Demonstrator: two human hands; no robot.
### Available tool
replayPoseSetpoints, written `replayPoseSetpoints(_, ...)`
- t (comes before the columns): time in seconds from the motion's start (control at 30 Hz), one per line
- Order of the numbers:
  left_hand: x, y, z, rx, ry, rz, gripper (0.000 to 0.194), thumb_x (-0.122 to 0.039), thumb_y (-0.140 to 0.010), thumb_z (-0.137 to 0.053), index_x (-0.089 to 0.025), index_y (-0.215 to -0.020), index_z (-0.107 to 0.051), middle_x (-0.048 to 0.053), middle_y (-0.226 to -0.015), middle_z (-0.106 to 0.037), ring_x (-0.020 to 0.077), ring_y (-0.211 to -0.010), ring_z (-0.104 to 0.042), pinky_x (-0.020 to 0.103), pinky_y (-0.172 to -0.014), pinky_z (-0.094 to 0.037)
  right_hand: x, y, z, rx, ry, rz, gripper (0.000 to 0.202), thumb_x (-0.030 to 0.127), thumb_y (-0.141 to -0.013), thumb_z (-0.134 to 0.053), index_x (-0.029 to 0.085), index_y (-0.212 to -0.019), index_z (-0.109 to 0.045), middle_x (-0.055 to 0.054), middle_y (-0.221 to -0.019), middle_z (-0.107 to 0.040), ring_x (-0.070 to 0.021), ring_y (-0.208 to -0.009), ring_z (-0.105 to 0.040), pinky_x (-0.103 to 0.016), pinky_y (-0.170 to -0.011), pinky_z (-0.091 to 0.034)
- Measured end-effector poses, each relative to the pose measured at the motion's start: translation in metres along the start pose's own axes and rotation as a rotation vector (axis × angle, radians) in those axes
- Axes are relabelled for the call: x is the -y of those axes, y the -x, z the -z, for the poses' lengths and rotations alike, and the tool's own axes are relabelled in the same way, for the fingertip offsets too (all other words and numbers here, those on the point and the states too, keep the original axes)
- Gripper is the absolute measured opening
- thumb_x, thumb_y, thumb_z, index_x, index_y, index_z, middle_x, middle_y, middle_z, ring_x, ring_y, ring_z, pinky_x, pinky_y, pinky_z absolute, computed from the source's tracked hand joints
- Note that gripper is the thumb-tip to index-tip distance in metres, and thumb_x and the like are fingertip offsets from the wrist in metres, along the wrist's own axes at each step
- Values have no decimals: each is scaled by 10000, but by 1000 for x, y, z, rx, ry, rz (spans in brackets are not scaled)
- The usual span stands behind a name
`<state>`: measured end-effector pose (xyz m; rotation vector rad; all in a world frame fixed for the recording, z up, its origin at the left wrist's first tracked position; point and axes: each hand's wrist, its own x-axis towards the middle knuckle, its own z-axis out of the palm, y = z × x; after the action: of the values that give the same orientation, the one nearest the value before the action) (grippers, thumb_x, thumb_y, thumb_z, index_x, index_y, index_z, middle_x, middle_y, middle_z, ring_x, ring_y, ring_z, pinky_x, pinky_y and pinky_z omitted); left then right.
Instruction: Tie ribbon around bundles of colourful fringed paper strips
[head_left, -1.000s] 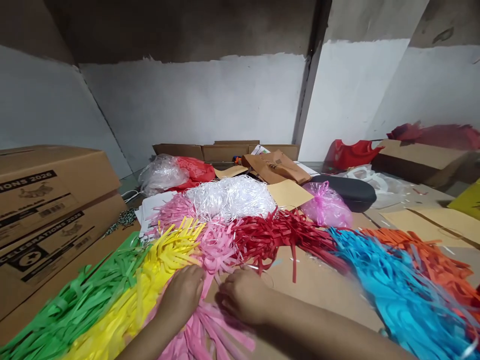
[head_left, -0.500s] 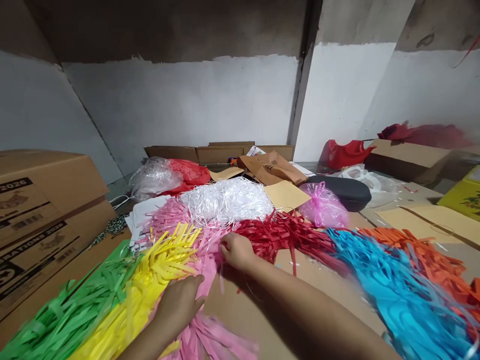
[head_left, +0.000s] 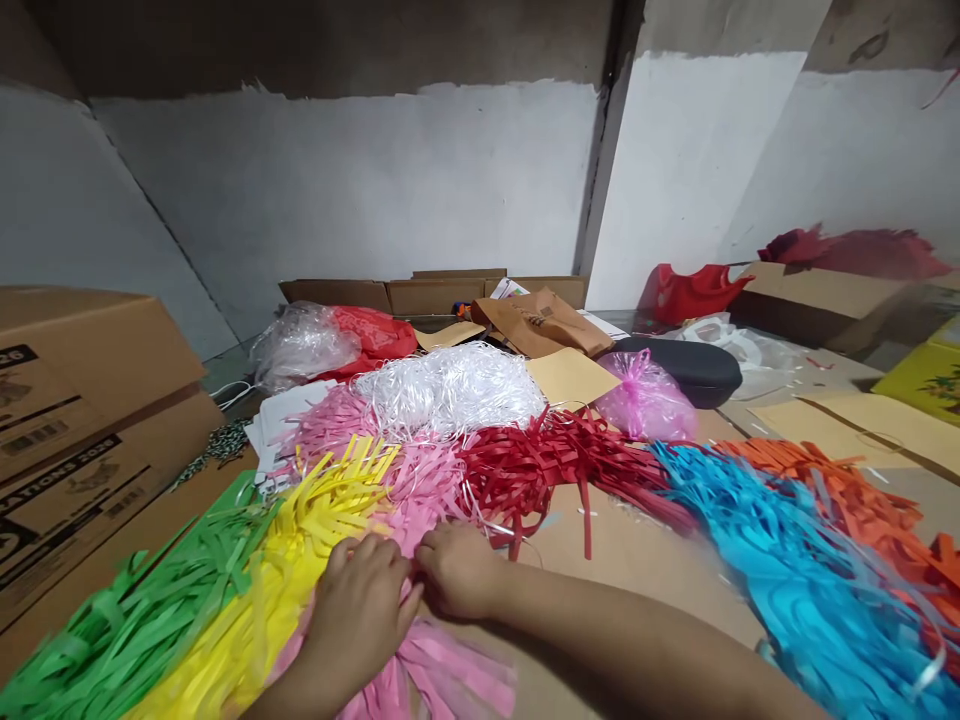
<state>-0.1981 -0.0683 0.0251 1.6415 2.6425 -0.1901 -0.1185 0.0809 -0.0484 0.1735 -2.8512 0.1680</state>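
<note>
While both hands meet over the pink paper strips (head_left: 427, 480), the left hand (head_left: 360, 610) lies flat with fingers loosely spread, pressing the bundle onto the cardboard-covered tabletop (head_left: 637, 570). The right hand (head_left: 457, 570) is curled, fingertips drawn together on the same strips beside the left; whether it pinches any I cannot tell. Left of the pink strips lie yellow strips (head_left: 300, 560), then green strips (head_left: 150, 620). Right of them lie red strips (head_left: 540, 465), then blue strips (head_left: 787, 560). Behind sits white shredded plastic (head_left: 450, 385).
</note>
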Motion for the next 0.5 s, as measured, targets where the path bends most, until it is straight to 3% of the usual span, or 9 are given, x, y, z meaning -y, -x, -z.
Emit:
replayPoseSetpoints(0.1, 0, -2, -7, 72, 18, 45, 272, -296, -887, -528, -171, -965, -756, 151, -1043, -762, 379, -1102, -636, 529, -928, -373, 5, 7, 1, -19, -1, -27, 166, 294, -876, -610, 144, -897, -680, -86, -876, -718, -222, -770, -630, -340, -643, -376)
replayPoseSetpoints(0.23, 10, -8, -15, 155, 56, 71, 309, -226, -875, -461, -217, -789, -757, 101, -897, -796, 315, -962, -699, 441, -808, -377, 11, 21, 5, -33, -18, -48, 156, 301, -869, -609, 161, -881, -679, -68, -865, -723, -208, -740, -624, -330, -596, -324)
replayPoseSetpoints(0.5, 28, -16, -20, 117, 240, 162, 227, -195, -798, -489, -213, -661, -669, 5, -738, -747, 178, -762, -676, 290, -667, -334, 16, 32, 9, -44, -93, -74, 146, 262, -870, -600, 170, -812, -696, -54, -781, -728, -194, -711, -626, -319, -626, -324)
